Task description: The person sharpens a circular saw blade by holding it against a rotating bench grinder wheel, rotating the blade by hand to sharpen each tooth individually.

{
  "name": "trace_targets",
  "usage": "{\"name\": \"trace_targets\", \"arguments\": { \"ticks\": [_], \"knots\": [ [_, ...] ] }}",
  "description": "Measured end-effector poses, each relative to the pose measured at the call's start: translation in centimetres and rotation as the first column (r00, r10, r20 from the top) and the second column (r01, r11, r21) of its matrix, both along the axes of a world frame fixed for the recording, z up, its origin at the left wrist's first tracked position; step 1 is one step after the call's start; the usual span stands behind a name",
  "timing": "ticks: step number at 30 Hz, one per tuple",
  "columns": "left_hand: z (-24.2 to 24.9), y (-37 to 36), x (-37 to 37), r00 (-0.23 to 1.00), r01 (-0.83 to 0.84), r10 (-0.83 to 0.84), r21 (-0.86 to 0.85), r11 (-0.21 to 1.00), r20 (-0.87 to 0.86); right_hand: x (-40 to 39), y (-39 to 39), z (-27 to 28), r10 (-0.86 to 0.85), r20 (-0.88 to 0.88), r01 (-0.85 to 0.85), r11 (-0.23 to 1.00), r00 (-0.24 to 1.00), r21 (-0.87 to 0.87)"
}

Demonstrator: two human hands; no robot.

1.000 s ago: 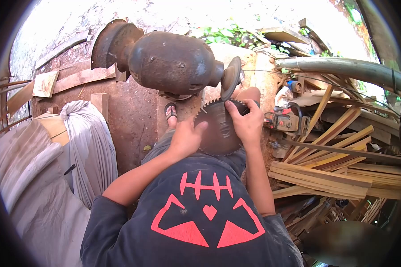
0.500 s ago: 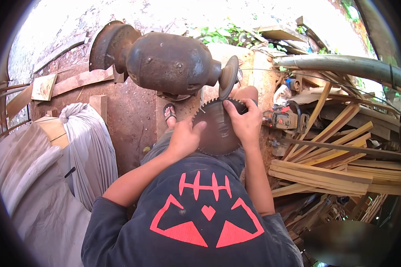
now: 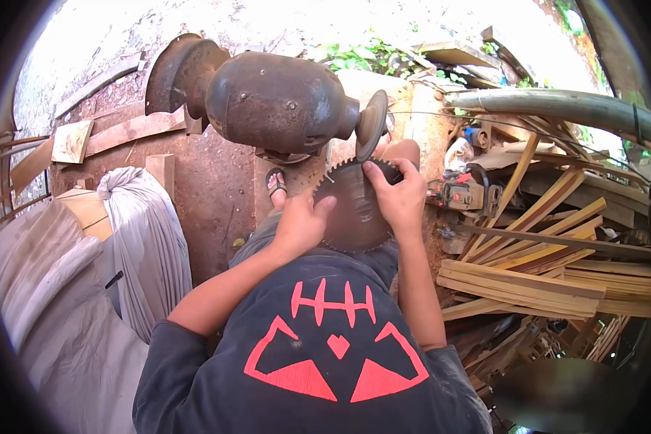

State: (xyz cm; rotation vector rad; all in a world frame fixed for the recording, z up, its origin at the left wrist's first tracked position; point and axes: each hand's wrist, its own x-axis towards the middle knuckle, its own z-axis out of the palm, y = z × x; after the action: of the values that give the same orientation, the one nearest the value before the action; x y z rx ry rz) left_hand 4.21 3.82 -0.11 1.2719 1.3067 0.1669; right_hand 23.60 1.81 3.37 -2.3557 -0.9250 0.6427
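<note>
A round, dark toothed saw blade (image 3: 351,210) is held between both hands in front of my lap. My left hand (image 3: 301,226) grips its left edge, thumb on the face and the other fingers out of sight. At the upper right edge my right hand (image 3: 399,194) pinches the blade, thumb on top. The blade's upper rim meets or nearly meets the lower edge of a thin grinding disc (image 3: 371,126). That disc is mounted on the right end of a rusty motor (image 3: 278,101); whether it spins, I cannot tell.
Grey cloth (image 3: 141,217) drapes over something on the left. On the right lie a red and black power tool (image 3: 464,194), stacked wooden strips (image 3: 521,289) and a long metal pipe (image 3: 557,105). A rusty pulley (image 3: 184,72) sits at the motor's left end.
</note>
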Motion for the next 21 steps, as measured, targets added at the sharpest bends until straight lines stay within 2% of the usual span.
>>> {"name": "trace_targets", "arguments": {
  "ticks": [21],
  "knots": [
    [0.1, -0.1, 0.0, 0.999, -0.031, 0.03, 0.016, 0.999, 0.023, 0.1, -0.2, 0.0, 0.01, -0.028, -0.01, 1.0, 1.0, -0.001]
  ]
}}
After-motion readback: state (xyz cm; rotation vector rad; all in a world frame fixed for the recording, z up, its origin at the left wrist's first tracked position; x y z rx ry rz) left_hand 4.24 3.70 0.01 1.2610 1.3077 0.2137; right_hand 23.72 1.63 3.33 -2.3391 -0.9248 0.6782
